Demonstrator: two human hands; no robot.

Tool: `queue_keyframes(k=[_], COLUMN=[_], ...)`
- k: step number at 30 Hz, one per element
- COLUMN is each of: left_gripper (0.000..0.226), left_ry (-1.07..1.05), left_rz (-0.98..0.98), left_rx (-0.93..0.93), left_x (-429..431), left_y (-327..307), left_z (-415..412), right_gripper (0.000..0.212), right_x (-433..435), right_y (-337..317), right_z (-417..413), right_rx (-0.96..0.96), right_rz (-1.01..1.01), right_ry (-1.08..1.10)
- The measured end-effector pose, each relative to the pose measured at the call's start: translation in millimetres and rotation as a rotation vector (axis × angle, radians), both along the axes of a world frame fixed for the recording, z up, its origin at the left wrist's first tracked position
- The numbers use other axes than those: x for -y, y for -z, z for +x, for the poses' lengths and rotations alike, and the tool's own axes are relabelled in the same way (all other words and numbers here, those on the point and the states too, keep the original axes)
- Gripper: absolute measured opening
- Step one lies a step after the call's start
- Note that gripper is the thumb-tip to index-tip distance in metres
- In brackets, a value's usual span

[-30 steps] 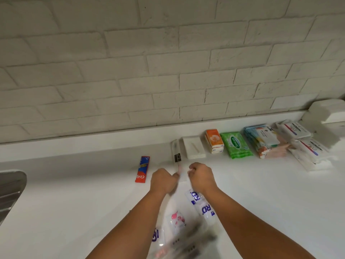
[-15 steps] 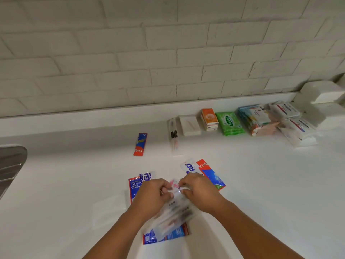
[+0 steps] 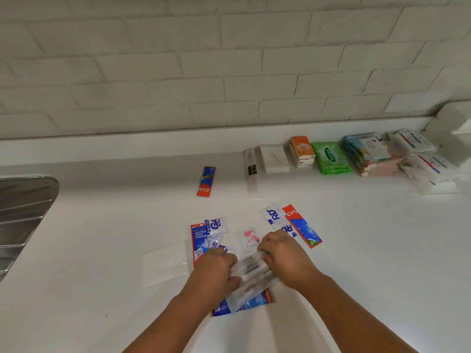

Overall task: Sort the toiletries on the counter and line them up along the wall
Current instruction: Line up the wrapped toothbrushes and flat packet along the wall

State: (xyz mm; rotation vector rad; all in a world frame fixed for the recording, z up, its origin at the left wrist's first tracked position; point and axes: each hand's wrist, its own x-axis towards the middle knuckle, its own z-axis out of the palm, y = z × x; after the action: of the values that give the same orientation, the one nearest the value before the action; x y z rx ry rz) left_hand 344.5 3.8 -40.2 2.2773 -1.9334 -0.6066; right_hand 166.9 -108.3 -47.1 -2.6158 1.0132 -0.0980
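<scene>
My left hand (image 3: 216,270) and my right hand (image 3: 283,258) both grip a bundle of clear-wrapped toothbrush packs (image 3: 251,278) low over the white counter (image 3: 102,250). Loose sachets lie around them: a red-and-blue toothpaste sachet (image 3: 197,240), a white-and-blue sachet (image 3: 216,225), a small pink-printed sachet (image 3: 248,238), more white-and-blue sachets (image 3: 272,216) and a red toothpaste sachet (image 3: 302,226). Another toothpaste sachet (image 3: 254,301) lies under the bundle. Near the wall lie a red toothpaste sachet (image 3: 206,181) and a wrapped toothbrush (image 3: 251,171).
Along the wall stand a white pack (image 3: 274,158), an orange tissue pack (image 3: 302,151), a green wipes pack (image 3: 331,157), a stack of blue and peach packs (image 3: 367,155) and clear-wrapped white packs (image 3: 428,169). A steel sink drainer (image 3: 23,215) lies at left. A clear flat bag (image 3: 165,263) lies beside my left hand.
My hands came back from near the wall toward me with the clear bundle. Sachets that were under it now lie spread on the counter.
</scene>
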Motion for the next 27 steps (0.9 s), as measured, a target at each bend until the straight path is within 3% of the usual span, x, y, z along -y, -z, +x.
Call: queue_keyframes(k=[4,7,11,16,21,25,27], left_gripper=[0.025,0.025,0.021,0.013,0.015,0.016,0.019], left_ry=[0.042,0.029,-0.067,-0.254,-0.527,-0.651,-0.686], left_rz=[-0.005,-0.074,-0.15,-0.157,-0.195,-0.274,-0.329], left_rx=[0.115,0.09,-0.165,-0.494,-0.774,-0.941,-1.023], left_x=[5,11,19,31,43,50,55], left_y=[-6,-6,-11,-27,-49,-58,-62], left_z=[-5,0,17,41,65,70,71], right_gripper=[0.031,0.029,0.031,0.025,0.017,0.009,0.008], right_x=[1,4,6,14,24,30,34], right_y=[-1,-2,-6,-13,-24,-36,-40], right_z=[2,1,-2,-6,-6,-3,-2], right_rx=[-0.026,0.05,0.103,0.165,0.318,0.555,0.578], right_rz=[-0.016,0.043,0.18,0.215,0.457,0.731,0.839], right_ry=[-0.044,0.022,0.083,0.156,0.308,0.389,0.355])
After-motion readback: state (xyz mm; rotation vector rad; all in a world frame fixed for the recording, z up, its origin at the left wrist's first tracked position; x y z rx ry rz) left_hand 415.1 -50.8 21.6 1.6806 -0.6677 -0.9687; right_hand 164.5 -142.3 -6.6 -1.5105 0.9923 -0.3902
